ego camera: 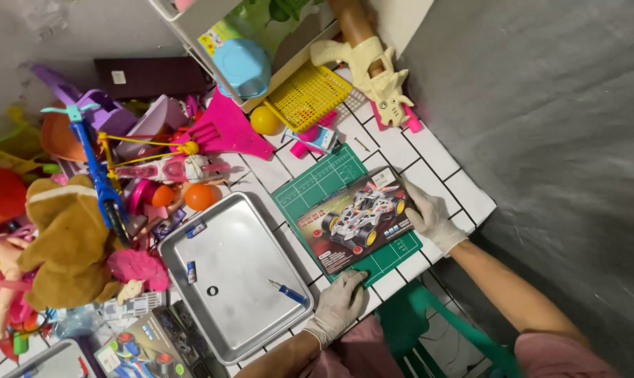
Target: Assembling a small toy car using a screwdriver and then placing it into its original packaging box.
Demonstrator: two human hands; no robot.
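Note:
A flat box with a picture of a racing car (359,219) lies on a green cutting mat (317,182) on a white tiled table. My left hand (339,302), in a white glove, grips the box's near corner. My right hand (430,218), also gloved, holds the box's right edge. Beside the mat sits a metal tray (250,308) with a blue-handled tool (287,292), a small black ring (212,290) and two small pieces in it.
A heap of toys fills the left: a brown plush bear (68,241), a blue toy (96,171), orange balls (200,197), a pink scoop (226,129). A yellow basket (308,94) and cream toy gun (369,73) lie at the back. Another toy box (149,346) sits near. A green chair (429,336) stands below the table edge.

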